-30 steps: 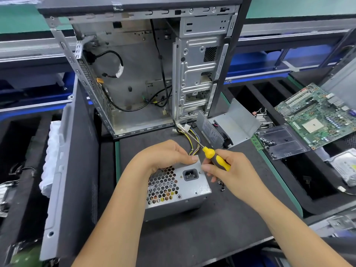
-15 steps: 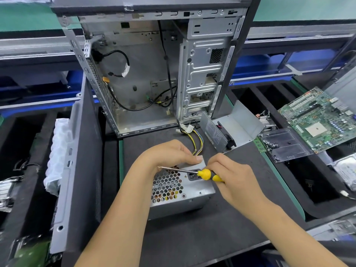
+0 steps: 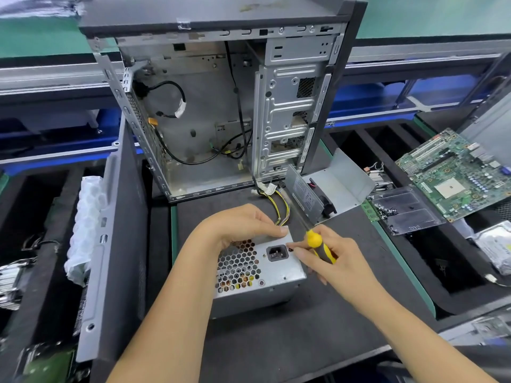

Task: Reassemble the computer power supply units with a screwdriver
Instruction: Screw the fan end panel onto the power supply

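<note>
grey metal power supply unit (image 3: 257, 275) on black mat (image 3: 276, 341), gripped at far top edge by left hand (image 3: 243, 225). yellow-and-black screwdriver (image 3: 320, 244) clenched in right hand (image 3: 340, 261), just right of unit. further right, clear plastic tray (image 3: 406, 210) holding small dark screws (image 3: 383, 212).

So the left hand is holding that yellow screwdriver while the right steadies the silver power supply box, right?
Not quite: the hands are swapped. The head view shows the right hand gripping the yellow screwdriver, while the left hand steadies the silver power supply box.
</note>
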{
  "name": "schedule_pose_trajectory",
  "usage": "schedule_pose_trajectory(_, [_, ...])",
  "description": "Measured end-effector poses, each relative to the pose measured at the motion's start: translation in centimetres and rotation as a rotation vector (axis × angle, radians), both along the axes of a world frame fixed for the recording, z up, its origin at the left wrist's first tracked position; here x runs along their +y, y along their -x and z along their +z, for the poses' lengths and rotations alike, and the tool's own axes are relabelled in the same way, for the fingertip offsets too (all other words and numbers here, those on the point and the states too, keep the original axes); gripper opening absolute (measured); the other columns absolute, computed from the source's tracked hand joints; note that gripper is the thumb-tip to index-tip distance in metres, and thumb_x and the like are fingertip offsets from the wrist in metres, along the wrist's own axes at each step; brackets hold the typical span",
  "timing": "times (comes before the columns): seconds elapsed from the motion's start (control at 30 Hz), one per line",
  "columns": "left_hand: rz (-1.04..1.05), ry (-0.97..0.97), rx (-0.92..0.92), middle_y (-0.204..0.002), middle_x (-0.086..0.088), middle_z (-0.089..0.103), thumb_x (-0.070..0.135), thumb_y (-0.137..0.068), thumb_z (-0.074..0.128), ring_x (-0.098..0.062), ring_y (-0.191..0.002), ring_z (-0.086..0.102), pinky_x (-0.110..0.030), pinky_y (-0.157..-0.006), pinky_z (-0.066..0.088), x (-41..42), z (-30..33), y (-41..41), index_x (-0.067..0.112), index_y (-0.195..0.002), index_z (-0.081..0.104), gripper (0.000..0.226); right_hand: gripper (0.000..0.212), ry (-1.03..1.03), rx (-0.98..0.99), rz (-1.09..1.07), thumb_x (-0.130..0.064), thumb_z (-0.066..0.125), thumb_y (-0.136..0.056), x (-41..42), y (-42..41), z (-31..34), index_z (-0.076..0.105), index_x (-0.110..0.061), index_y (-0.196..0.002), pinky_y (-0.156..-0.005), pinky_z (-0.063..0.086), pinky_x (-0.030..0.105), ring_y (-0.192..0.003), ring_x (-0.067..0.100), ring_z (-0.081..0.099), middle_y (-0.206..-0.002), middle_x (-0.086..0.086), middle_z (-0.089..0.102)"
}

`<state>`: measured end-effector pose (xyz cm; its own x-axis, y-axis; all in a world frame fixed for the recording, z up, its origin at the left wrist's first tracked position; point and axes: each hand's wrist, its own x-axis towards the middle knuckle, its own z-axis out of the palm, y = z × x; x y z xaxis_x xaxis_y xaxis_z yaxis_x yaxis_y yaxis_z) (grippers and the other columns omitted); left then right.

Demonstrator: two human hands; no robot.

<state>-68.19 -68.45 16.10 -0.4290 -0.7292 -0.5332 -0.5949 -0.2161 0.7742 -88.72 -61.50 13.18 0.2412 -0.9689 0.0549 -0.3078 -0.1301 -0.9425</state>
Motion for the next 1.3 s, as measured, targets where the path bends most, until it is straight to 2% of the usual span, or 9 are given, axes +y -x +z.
schedule_pose_trajectory(0.1, [-0.051,-0.064,0.03,-0.072,0.01,0.068,0.042,-0.087,0.069,-0.002,-0.067,0.058,-0.027,-0.082,0.04,-0.1,0.4,-0.4,0.022,-0.082,0.077,0.022,0.012,-0.282,-0.158,-0.029,-0.029,0.073,-0.08,-0.3,-0.2,0.2,0.077,-0.023,-0.089,-0.042,0.027,0.021,-0.053,0.012,0.039,-0.058,0.0,0.044])
schedule_pose_trajectory(0.2, [-0.063,-0.108,0.06,-0.088,-0.004,0.074,0.034,-0.089,0.069,-0.013,-0.078,0.064,-0.027,-0.084,0.046,-0.1,0.7,-0.6,0.015,-0.093,0.076,0.02,0.028,-0.419,-0.254,-0.035,-0.034,0.078,-0.069,-0.4,-0.4,0.4,0.076,-0.015,-0.089,-0.041,0.021,0.021,-0.051,0.011,0.031,-0.058,0.004,0.037])
schedule_pose_trajectory(0.37, [-0.07,-0.17,0.014,-0.09,-0.01,0.072,0.031,-0.09,0.068,-0.019,-0.076,0.064,-0.029,-0.075,0.05,-0.5,0.9,-0.5,0.002,-0.103,0.073,0.032,0.016,-0.508,-0.292,-0.058,-0.018,0.08,-0.071,-0.4,-0.6,0.5,0.076,-0.012,-0.085,-0.04,0.022,0.02,-0.048,0.009,0.034,-0.054,-0.001,0.04])
schedule_pose_trajectory(0.43, [-0.093,-0.203,-0.021,-0.082,-0.008,0.072,0.031,-0.091,0.067,-0.016,-0.068,0.063,-0.025,-0.068,0.05,-0.6,1.3,-0.3,0.002,-0.097,0.074,0.031,0.012,-0.548,-0.321,-0.06,-0.013,0.079,-0.072,-0.4,-0.6,0.7,0.076,-0.01,-0.084,-0.039,0.023,0.019,-0.047,0.008,0.035,-0.054,-0.001,0.041])
schedule_pose_trajectory(0.53, [-0.141,-0.233,-0.062,-0.085,-0.01,0.072,0.028,-0.093,0.064,-0.022,-0.076,0.064,-0.033,-0.081,0.05,-1.0,2.1,0.2,0.003,-0.092,0.074,0.026,0.009,-0.621,-0.375,-0.063,-0.006,0.077,-0.073,-0.3,-0.7,0.9,0.075,-0.009,-0.082,-0.037,0.025,0.018,-0.045,0.008,0.036,-0.052,0.0,0.043])
schedule_pose_trajectory(0.67, [-0.151,-0.289,-0.096,-0.11,-0.021,0.068,0.025,-0.095,0.06,-0.031,-0.098,0.063,-0.045,-0.102,0.046,-1.2,2.7,0.6,-0.006,-0.118,0.064,0.039,0.008,-0.645,-0.421,-0.084,-0.001,0.073,-0.077,-0.1,-1.0,0.9,0.075,-0.005,-0.082,-0.037,0.025,0.017,-0.043,0.01,0.033,-0.05,0.004,0.04])
schedule_pose_trajectory(0.9, [-0.146,-0.256,-0.11,-0.106,-0.015,0.066,0.022,-0.096,0.059,-0.025,-0.103,0.058,-0.045,-0.111,0.037,-1.4,2.4,1.0,-0.005,-0.114,0.065,0.034,0.009,-0.643,-0.415,-0.092,-0.002,0.07,-0.08,-0.3,-1.0,1.1,0.074,-0.002,-0.088,-0.038,0.024,0.016,-0.04,0.009,0.029,-0.049,0.003,0.04])
schedule_pose_trajectory(1.07, [-0.222,-0.23,-0.031,-0.108,-0.019,0.062,0.016,-0.101,0.051,-0.024,-0.092,0.058,-0.035,-0.095,0.044,-1.2,2.1,0.8,-0.011,-0.119,0.059,0.033,0.015,-0.66,-0.462,-0.099,0.002,0.07,-0.079,-0.5,-1.0,0.8,0.069,0.0,-0.093,-0.036,0.025,0.016,-0.04,0.008,0.032,-0.049,0.002,0.041])
schedule_pose_trajectory(1.3, [-0.252,-0.247,0.052,-0.099,-0.017,0.064,0.011,-0.1,0.051,-0.028,-0.09,0.059,-0.044,-0.093,0.045,-1.2,1.6,0.7,0.003,-0.101,0.062,0.014,0.03,-0.64,-0.482,-0.101,0.002,0.076,-0.071,-0.4,-0.7,0.7,0.058,-0.003,-0.094,-0.035,0.025,0.017,-0.041,0.008,0.033,-0.059,0.0,0.055])
